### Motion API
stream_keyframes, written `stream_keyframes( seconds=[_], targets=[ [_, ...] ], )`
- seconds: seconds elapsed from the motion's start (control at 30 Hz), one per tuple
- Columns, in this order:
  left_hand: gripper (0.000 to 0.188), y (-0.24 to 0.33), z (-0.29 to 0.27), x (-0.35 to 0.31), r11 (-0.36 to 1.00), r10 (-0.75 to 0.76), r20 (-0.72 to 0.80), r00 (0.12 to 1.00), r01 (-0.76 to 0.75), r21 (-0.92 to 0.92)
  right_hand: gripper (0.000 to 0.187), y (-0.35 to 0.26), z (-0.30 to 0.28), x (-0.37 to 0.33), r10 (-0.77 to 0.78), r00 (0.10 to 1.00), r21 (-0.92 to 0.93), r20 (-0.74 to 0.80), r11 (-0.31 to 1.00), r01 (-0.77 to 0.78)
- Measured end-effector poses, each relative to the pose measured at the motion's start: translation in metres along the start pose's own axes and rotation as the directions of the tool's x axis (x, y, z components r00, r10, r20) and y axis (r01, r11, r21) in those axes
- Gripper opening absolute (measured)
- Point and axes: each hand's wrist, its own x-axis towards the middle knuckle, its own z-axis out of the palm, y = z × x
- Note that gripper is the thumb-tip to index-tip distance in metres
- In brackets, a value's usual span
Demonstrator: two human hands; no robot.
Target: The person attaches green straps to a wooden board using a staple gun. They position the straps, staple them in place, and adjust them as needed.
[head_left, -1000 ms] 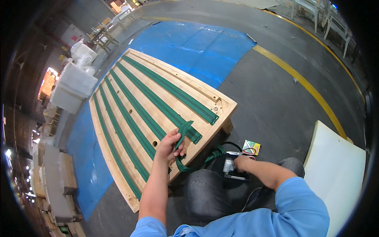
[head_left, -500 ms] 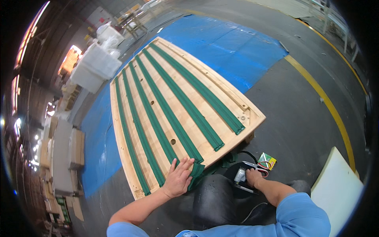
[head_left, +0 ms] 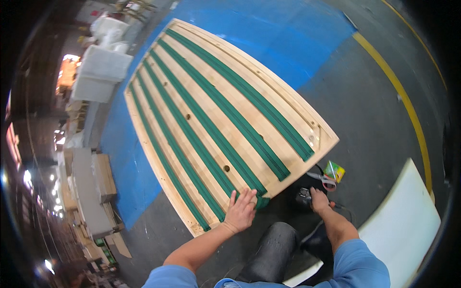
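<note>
A pale wooden panel frame (head_left: 298,113) lies across the floor, with several green webbing straps (head_left: 218,139) running lengthwise over it. At the near edge, my left hand (head_left: 241,211) rests with fingers stretched over the end of one strap, whose loose green tail (head_left: 262,202) hangs past the wood. To the right, off the panel, my right hand (head_left: 319,199) is closed around a dark staple gun (head_left: 304,196); a hose with an orange fitting runs behind the hand. Just beyond it are scissors (head_left: 328,184) with orange-edged handles and a small green-and-yellow packet (head_left: 334,171).
Blue sheeting (head_left: 269,29) covers the floor under and behind the panel. A white foam slab (head_left: 406,211) leans at the right. Stacked boards (head_left: 91,177) and white wrapped bundles (head_left: 101,67) stand at the left. A yellow line (head_left: 398,103) marks the floor.
My right hand has lifted the staple gun from beside my knee, up toward the panel's edge. My left hand stays at the strap end. The view has shifted and tilted.
</note>
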Motion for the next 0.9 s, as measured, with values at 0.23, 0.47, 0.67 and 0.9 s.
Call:
stream_keyframes(
  seconds=[0.23, 0.47, 0.67, 0.9],
  targets=[
    [0.048, -0.009, 0.004, 0.013, 0.999, 0.028, -0.026, 0.999, -0.029, -0.029, 0.052, -0.042, -0.026, -0.072, 0.194, 0.976, 0.165, -0.094, 0.97, -0.177],
    [0.038, -0.012, 0.008, 0.008, 0.999, 0.048, -0.018, 0.999, -0.048, -0.02, 0.053, -0.072, -0.025, -0.148, 0.497, 0.854, 0.381, -0.153, 0.827, -0.414],
    [0.032, -0.011, 0.01, 0.004, 0.997, 0.077, -0.034, 0.996, -0.078, -0.007, 0.056, -0.136, 0.01, -0.186, 0.727, 0.646, 0.684, -0.233, 0.595, -0.422],
    [0.041, -0.015, 0.012, 0.002, 0.996, 0.084, -0.039, 0.996, -0.084, 0.003, 0.059, -0.23, 0.066, -0.191, 0.826, 0.549, 0.944, -0.128, 0.271, -0.188]
  ],
)
